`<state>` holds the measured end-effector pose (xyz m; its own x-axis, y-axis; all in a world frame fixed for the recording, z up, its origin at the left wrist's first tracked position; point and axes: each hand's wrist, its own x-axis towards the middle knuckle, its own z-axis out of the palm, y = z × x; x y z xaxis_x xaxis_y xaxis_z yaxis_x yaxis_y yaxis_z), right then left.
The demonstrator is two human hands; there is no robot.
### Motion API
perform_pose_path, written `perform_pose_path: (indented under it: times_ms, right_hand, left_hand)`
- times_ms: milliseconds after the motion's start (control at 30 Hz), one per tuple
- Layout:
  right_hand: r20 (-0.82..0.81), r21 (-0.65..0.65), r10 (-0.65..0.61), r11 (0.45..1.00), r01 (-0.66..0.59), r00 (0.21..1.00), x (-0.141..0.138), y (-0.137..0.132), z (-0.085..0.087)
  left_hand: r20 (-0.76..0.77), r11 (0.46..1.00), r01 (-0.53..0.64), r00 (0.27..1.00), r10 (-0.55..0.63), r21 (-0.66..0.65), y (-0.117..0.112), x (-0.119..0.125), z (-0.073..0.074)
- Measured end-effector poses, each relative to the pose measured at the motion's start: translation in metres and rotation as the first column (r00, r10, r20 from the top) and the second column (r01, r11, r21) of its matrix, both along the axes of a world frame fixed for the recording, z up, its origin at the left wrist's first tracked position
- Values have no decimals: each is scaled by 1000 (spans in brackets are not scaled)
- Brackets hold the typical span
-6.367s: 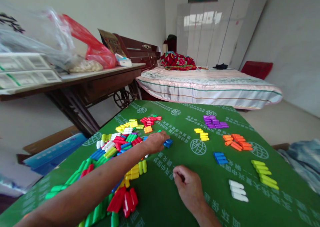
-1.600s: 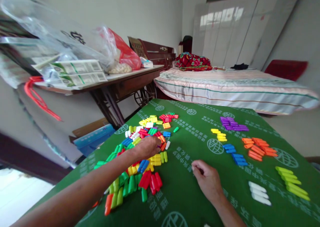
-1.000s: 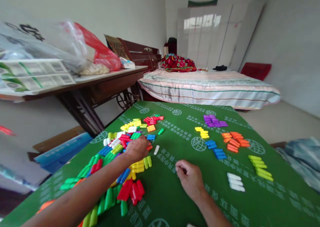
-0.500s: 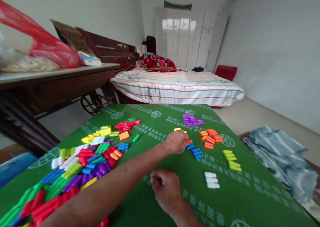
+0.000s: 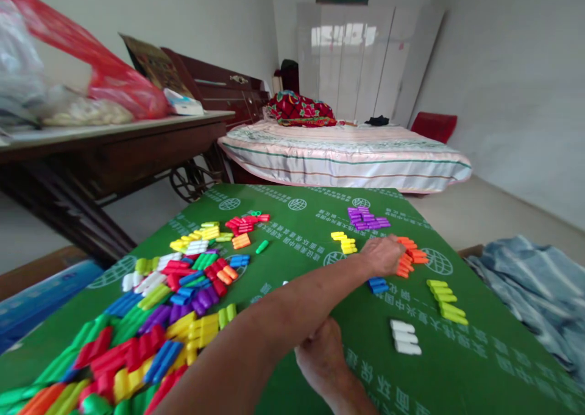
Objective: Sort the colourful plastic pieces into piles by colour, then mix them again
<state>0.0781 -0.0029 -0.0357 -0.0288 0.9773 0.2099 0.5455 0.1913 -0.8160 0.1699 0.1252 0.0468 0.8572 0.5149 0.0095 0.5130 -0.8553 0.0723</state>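
Note:
My left hand (image 5: 382,255) reaches across to the right, fingers closed and pointing down at the edge of the group of orange plastic tubes (image 5: 414,253). Its fingertips are partly hidden; an orange tube was visible at them a moment ago. My right hand (image 5: 325,357) is closed in a loose fist low over the table, partly covered by my left forearm, so its contents do not show. Around my left hand lie yellow tubes (image 5: 345,243), blue tubes (image 5: 378,285) and purple tubes (image 5: 368,219). Lime tubes (image 5: 445,299) and white tubes (image 5: 406,337) lie nearer on the right.
A large mixed pile of coloured tubes (image 5: 155,317) covers the left of the green table (image 5: 292,232). One green tube (image 5: 262,247) lies apart. A striped bed (image 5: 338,159) stands behind, a desk (image 5: 114,134) at left, and a blue cloth (image 5: 525,293) at right.
My left hand has moved right, from beside the yellow and blue tubes to the orange group. The view has turned slightly left. My right hand stays closed, now partly behind my left forearm.

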Motion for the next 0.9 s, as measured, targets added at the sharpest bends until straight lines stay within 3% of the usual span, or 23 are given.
perform_pose_path:
  times_ms: [67,167,267,367,500,600,700,800,900]
  right_hand:
    - [3,0,-14,1000,14,1000,2,-1,3]
    - [-48,24,61,998,-60,997,5,-3,8]
    - [-87,36,88,996,-85,992,8,-5,11]
    - [-80,24,91,996,-89,993,10,-7,11]
    - [-76,15,88,996,-87,993,11,-9,8]
    - [-89,13,93,996,-92,992,11,-9,5]
    - [-101,15,99,995,-98,990,12,-9,3]
    - [-89,37,91,995,-88,992,12,-9,3]
    - [-55,31,57,998,-56,997,12,-8,2]
  left_hand:
    - [18,1000,-7,1000,7,16,-1,-24,6]
    - [38,998,-53,998,52,34,-3,-81,17]
    - [21,976,-219,975,219,0,-12,-154,26]
    - [79,913,-403,910,407,-61,-36,-226,31]
    - [82,874,-470,873,481,-125,-91,-295,27]
    - [164,874,-439,866,473,-206,-138,-319,16]
    - [279,898,-382,858,432,-217,-180,-321,4]
    - [365,924,-364,850,380,-115,-206,-311,-8]
    - [413,926,-375,852,322,52,-216,-301,-23]
